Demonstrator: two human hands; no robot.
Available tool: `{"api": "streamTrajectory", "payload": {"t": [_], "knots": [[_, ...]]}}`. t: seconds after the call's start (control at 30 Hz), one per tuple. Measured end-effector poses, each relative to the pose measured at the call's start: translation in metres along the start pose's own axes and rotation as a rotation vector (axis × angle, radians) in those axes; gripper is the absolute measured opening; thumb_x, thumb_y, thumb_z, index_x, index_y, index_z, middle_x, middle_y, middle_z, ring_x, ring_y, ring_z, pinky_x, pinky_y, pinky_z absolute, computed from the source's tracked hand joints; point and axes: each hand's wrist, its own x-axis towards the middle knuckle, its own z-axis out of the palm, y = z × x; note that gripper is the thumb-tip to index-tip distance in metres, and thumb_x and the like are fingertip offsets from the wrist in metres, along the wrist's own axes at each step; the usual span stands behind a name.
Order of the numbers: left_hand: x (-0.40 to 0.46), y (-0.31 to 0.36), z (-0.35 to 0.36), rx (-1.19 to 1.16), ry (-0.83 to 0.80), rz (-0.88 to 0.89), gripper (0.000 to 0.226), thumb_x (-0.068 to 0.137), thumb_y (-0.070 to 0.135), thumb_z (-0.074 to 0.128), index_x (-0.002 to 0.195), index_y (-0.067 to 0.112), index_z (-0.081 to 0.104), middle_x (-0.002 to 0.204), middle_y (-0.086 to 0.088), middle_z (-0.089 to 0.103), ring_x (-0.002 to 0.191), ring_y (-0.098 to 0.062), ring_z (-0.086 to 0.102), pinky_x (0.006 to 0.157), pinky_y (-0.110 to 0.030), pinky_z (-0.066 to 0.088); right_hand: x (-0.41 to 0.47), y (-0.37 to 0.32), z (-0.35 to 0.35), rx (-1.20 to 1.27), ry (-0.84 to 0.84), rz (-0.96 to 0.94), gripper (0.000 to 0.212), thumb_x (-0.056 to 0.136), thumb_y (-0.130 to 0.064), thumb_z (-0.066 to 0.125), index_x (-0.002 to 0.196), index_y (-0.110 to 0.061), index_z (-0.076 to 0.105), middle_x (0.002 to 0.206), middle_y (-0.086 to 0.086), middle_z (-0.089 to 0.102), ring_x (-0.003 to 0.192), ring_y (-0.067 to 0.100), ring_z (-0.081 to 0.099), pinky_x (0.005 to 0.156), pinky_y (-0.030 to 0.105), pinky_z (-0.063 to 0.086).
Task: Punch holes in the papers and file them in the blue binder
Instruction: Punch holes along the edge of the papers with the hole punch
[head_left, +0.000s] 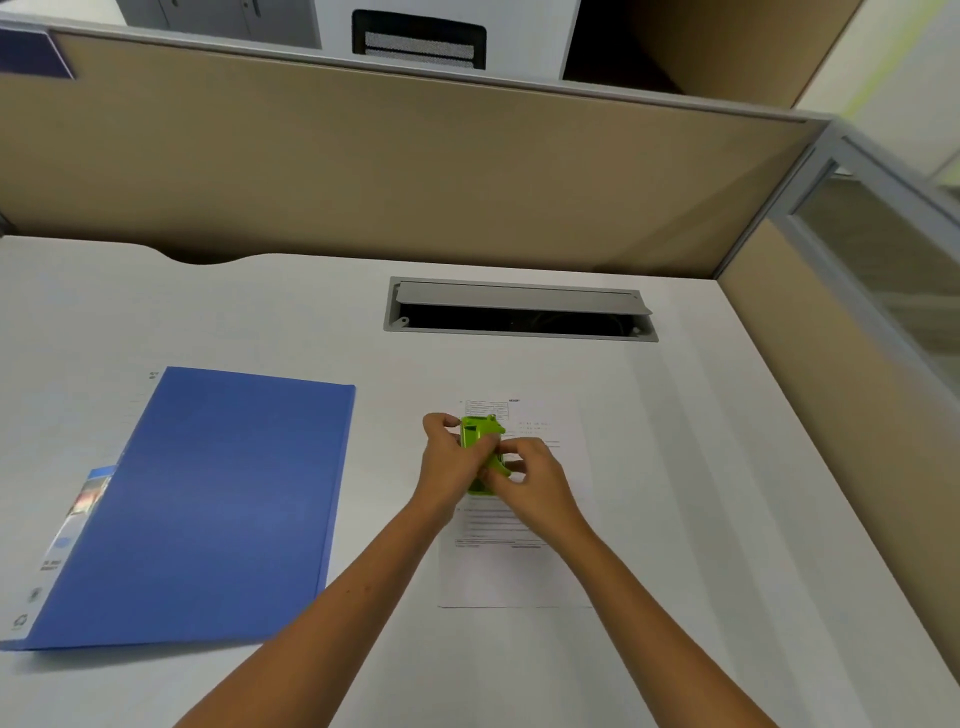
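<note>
A closed blue binder (208, 499) lies flat on the left of the white desk (701, 519). A printed white paper (519, 571) lies in the middle of the desk. A small green hole punch (480, 434) sits over the paper's left edge. My left hand (447, 467) grips the punch from the left side. My right hand (530, 478) grips it from the right, fingers curled over its lower end. The hands hide much of the punch and the paper's middle.
A grey cable tray (519, 309) with its lid raised is set into the desk behind the paper. Beige partition walls (415, 171) close off the back and right side. Another sheet's edge (150, 376) pokes out beneath the binder's far corner.
</note>
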Motion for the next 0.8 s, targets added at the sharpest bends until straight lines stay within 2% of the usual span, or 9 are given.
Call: {"api": "streamTrajectory", "payload": {"t": [0.1,0.2,0.33,0.4,0.47,0.5,0.6,0.7,0.8], "knots": [[-0.005,-0.003,0.015,-0.015,-0.056,0.02,0.053,0.08,0.025,0.072,0.112,0.023,0.029,0.089,0.001,0.06,0.079,-0.015,0.067,0.061,-0.022,0.052,-0.001,0.006,-0.012,0.005,0.05,0.06,0.021,0.079,-0.029,0.068,0.097,-0.024,0.058,0.104,-0.004,0.054,0.088,0.006,0.058,0.063,0.01,0.045],[-0.009,-0.005,0.033,-0.007,-0.101,0.035,0.055,0.08,0.027,0.072,0.114,0.025,0.029,0.087,0.003,0.06,0.078,-0.011,0.065,0.058,-0.017,0.051,0.0,0.015,-0.025,-0.001,0.104,0.119,0.019,0.077,-0.024,0.069,0.092,-0.019,0.06,0.1,0.003,0.06,0.087,0.013,0.061,0.073,0.025,0.056],[-0.008,-0.005,0.049,-0.019,-0.217,0.0,0.056,0.087,0.036,0.063,0.127,0.025,0.026,0.102,-0.001,0.058,0.097,-0.018,0.063,0.087,-0.037,0.055,0.001,0.027,-0.043,0.037,0.165,0.189,0.013,0.074,-0.024,0.07,0.076,-0.02,0.058,0.084,0.004,0.063,0.078,0.017,0.061,0.069,0.033,0.056],[-0.01,-0.006,0.056,0.041,-0.284,0.045,0.056,0.092,0.04,0.054,0.136,0.024,0.023,0.112,-0.001,0.059,0.103,-0.014,0.06,0.087,-0.032,0.05,0.003,0.037,-0.053,0.106,0.188,0.25,0.014,0.075,-0.023,0.069,0.08,-0.014,0.059,0.082,0.004,0.062,0.076,0.018,0.06,0.062,0.026,0.051],[-0.013,-0.013,0.061,0.257,-0.277,0.167,0.055,0.095,0.042,0.047,0.142,0.022,0.025,0.123,0.0,0.057,0.113,-0.017,0.056,0.089,-0.029,0.044,0.004,0.05,-0.065,0.164,0.225,0.304,0.019,0.075,-0.02,0.069,0.087,-0.009,0.06,0.079,0.003,0.061,0.075,0.017,0.059,0.058,0.023,0.045],[-0.013,-0.02,0.061,0.449,-0.234,0.264,0.055,0.096,0.041,0.044,0.144,0.019,0.027,0.133,-0.003,0.052,0.124,-0.022,0.049,0.096,-0.033,0.041,0.004,0.056,-0.072,0.169,0.252,0.322,0.02,0.075,-0.02,0.07,0.088,-0.009,0.061,0.08,0.002,0.061,0.074,0.016,0.059,0.058,0.022,0.044],[-0.01,-0.047,0.054,1.048,-0.138,0.487,0.057,0.099,0.042,0.03,0.149,0.015,0.021,0.158,-0.007,0.022,0.147,-0.027,0.01,0.118,-0.043,0.016,0.005,0.075,-0.094,0.07,0.359,0.333,0.017,0.072,-0.019,0.072,0.08,-0.015,0.058,0.082,0.002,0.061,0.07,0.013,0.057,0.054,0.022,0.044],[-0.009,-0.073,0.047,1.235,-0.177,0.48,0.061,0.099,0.046,0.019,0.152,0.017,0.008,0.161,-0.006,-0.001,0.148,-0.027,-0.009,0.119,-0.044,-0.002,0.009,0.094,-0.116,-0.066,0.444,0.345,0.023,0.069,-0.017,0.075,0.086,-0.01,0.061,0.091,0.011,0.063,0.073,0.02,0.058,0.06,0.027,0.046],[-0.009,-0.089,0.046,1.304,-0.177,0.482,0.062,0.099,0.048,0.016,0.152,0.019,0.003,0.161,-0.005,-0.008,0.147,-0.029,-0.01,0.118,-0.046,-0.003,0.011,0.11,-0.132,-0.162,0.453,0.378,0.039,0.068,-0.019,0.076,0.102,-0.004,0.063,0.104,0.014,0.061,0.088,0.027,0.061,0.072,0.033,0.051]]}}
